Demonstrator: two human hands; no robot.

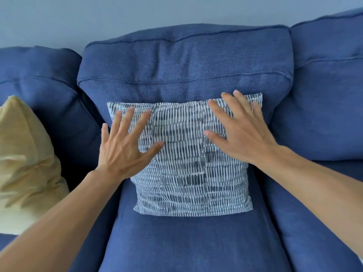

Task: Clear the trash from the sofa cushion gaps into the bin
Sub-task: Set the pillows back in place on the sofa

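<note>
No trash and no bin are in view; the cushion gaps (261, 193) of the blue sofa (186, 61) are partly covered by the patterned pillow (186, 163). Your left hand (125, 148) and right hand (243, 132) lie spread flat on it, gripping nothing. Judged step: clearing access. Next, grasp the pillow's edges and lift it aside, away from the yellow pillow (25, 163).

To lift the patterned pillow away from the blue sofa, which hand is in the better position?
Probably the right hand: it lies spread near the top right corner of the grey-and-white patterned pillow, fingers nearly at its upper edge. The left hand overlaps only the pillow's left edge. Neither grips it yet.
</note>
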